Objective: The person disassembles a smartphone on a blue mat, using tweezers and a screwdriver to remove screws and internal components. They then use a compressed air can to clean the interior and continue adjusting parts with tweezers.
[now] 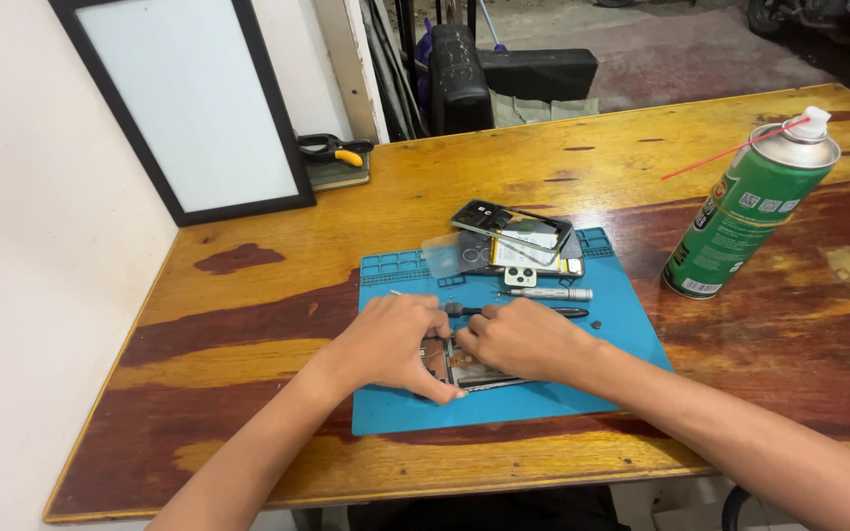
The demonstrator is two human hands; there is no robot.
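An opened phone body (469, 372) lies on a blue work mat (582, 393) near the table's front. My left hand (395, 344) presses on its left side, fingers curled over the edge. Over its upper right part rests my right hand (523, 339), which seems to pinch a thin black tool (568, 312) lying across the mat; most of the phone is hidden by both hands. Behind them lie a silver screwdriver (548, 293), a small camera cover (519, 276) and a stack of phone parts (516, 239) with a clear cover (450, 254).
A green spray can (750, 211) with a red straw stands at the right on the wooden table (248, 295). A black-framed white panel (189, 98) leans on the wall at the left. Yellow-handled pliers (334, 149) lie at the back, and a black chair (504, 79) stands behind the table.
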